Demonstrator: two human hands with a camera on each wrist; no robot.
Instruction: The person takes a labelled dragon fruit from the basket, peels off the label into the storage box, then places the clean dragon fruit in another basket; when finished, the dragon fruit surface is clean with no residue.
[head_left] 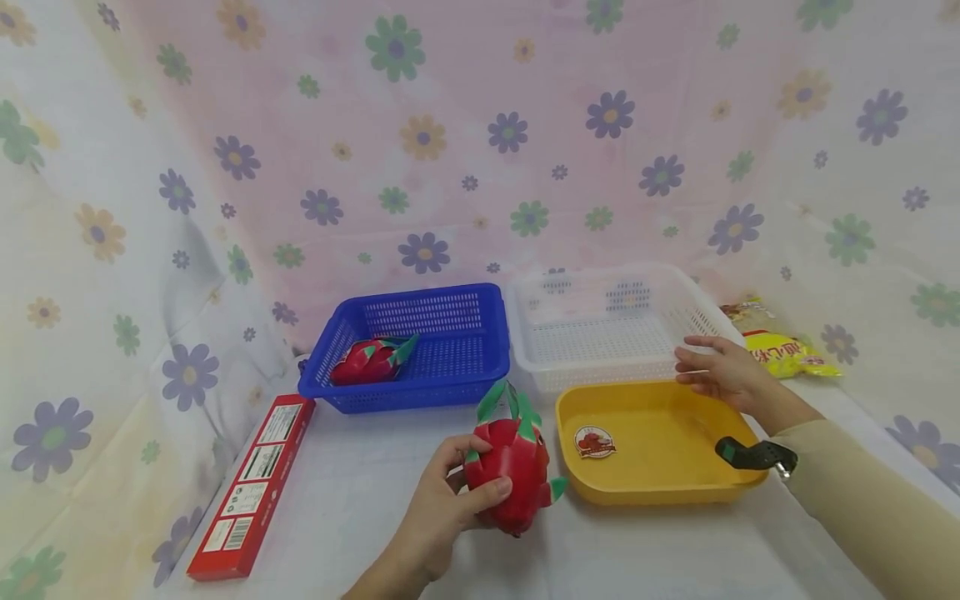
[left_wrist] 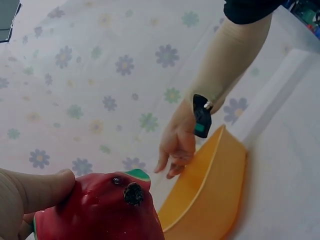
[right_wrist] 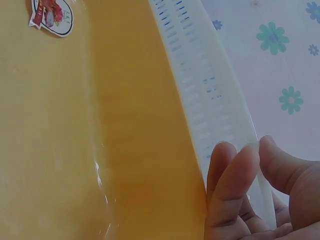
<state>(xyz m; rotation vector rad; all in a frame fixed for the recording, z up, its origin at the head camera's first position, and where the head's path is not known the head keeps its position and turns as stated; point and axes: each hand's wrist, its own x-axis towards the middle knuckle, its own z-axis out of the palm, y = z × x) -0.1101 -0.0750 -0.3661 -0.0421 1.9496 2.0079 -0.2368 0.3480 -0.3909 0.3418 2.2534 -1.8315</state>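
My left hand [head_left: 457, 492] grips a red dragon fruit [head_left: 517, 467] with green-tipped scales, above the table's front middle. Its dark stem end [left_wrist: 133, 194] faces the left wrist camera, with the left thumb [left_wrist: 47, 192] across its side. My right hand [head_left: 723, 375] hovers over the far right rim of a yellow tray [head_left: 652, 487], close to the white basket [head_left: 600, 367]. The right fingers are loosely bent with nothing seen between them; whether they touch the basket's rim I cannot tell. Another dragon fruit [head_left: 367, 362] lies inside the blue basket [head_left: 420, 392].
A long red box [head_left: 255, 492] lies at the left. Yellow and clear food packets [head_left: 787, 354] sit behind the right forearm. An oval sticker [head_left: 595, 442] is on the tray's inner left side. Flowered cloth [head_left: 465, 150] hangs around the back and sides.
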